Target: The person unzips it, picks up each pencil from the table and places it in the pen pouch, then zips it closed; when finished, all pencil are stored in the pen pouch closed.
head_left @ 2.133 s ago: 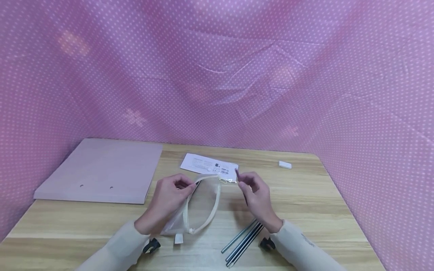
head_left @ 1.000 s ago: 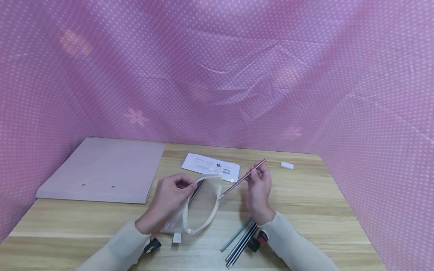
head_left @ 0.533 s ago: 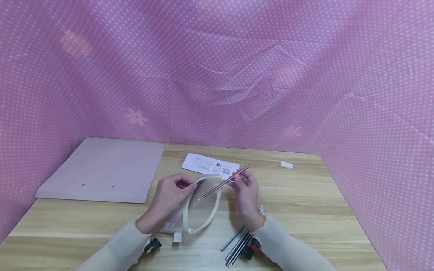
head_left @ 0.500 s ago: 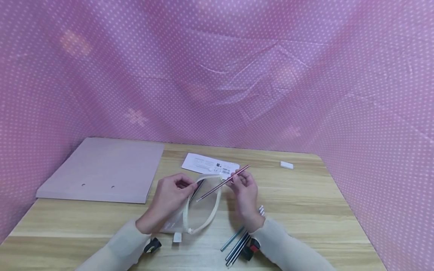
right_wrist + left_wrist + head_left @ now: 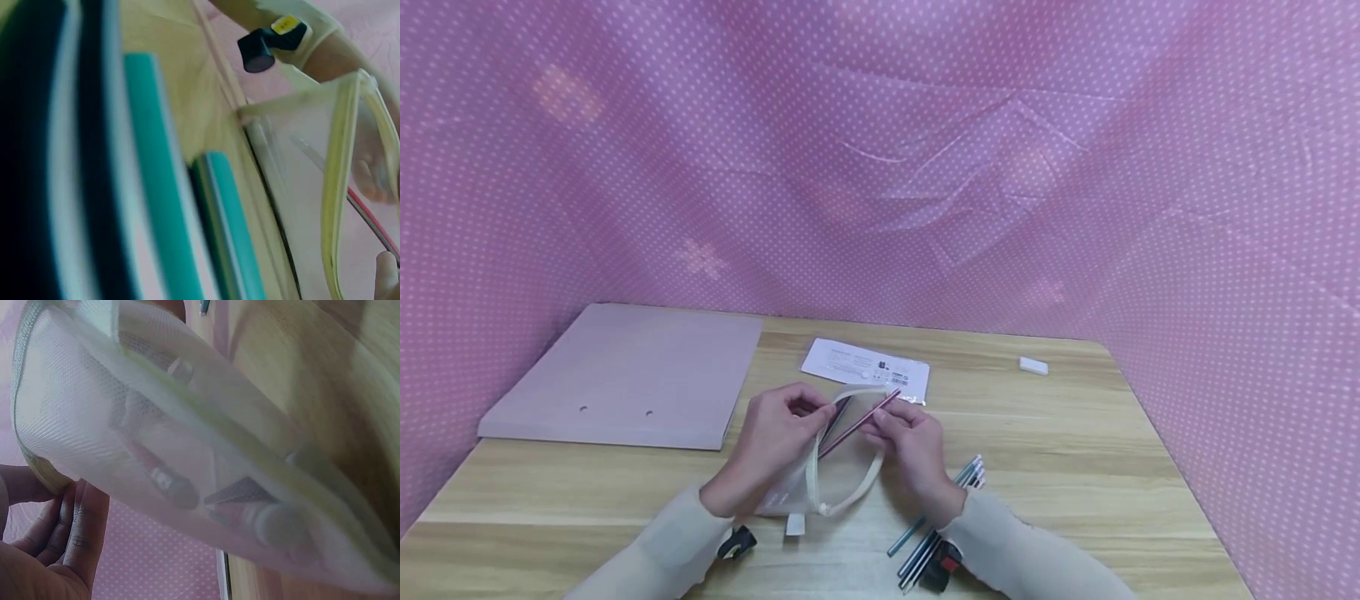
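Right hand [image 5: 913, 440] now nearer the pouch [image 5: 812, 479], pencil [image 5: 853, 428] deeper inside.

You have a wood-grain table [image 5: 1097, 475] before you, screened by pink polka-dotted cloth [image 5: 880, 208]. Pencils [image 5: 919, 557] and a white eraser-like block [image 5: 1033, 366] suggest a study desk; the cloth hides what room you are in.

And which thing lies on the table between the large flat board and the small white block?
In the head view, a white printed packet lies between the board and the white block, with bare tabletop on either side.
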Action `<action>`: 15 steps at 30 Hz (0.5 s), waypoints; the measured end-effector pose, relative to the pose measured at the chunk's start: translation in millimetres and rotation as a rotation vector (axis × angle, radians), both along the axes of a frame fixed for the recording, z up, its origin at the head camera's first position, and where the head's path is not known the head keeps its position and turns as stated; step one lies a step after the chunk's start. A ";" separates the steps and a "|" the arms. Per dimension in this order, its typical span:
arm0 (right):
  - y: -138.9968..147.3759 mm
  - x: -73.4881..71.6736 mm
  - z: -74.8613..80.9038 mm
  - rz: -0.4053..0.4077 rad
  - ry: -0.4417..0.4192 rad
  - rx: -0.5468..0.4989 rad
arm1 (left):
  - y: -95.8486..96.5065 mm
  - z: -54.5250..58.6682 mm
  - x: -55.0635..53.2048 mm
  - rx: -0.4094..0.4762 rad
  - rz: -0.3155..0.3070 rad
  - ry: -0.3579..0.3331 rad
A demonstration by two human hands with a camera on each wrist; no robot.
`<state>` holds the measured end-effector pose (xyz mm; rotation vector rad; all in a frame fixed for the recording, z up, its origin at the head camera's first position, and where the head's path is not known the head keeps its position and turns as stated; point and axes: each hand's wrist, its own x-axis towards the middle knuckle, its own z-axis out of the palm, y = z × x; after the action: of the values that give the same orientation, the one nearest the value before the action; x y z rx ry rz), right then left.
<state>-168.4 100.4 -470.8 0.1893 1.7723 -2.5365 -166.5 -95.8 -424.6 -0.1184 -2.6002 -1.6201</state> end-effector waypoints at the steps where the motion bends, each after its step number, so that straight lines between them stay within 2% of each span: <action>1: -1.9 0.4 -0.8 0.015 -0.008 0.005 | 0.0 -0.3 0.0 0.000 -0.001 -0.001; 9: -11.6 3.4 -4.6 0.104 -0.080 0.025 | 0.3 -2.8 -0.7 0.006 -0.018 0.039; 15: -11.6 -0.6 -4.5 0.143 -0.106 0.066 | 0.2 -3.1 -0.1 0.002 -0.014 0.025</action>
<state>-168.9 88.8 -475.3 0.1877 1.7632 -2.3281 -166.5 -95.6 -427.7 -0.1566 -2.5851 -1.6152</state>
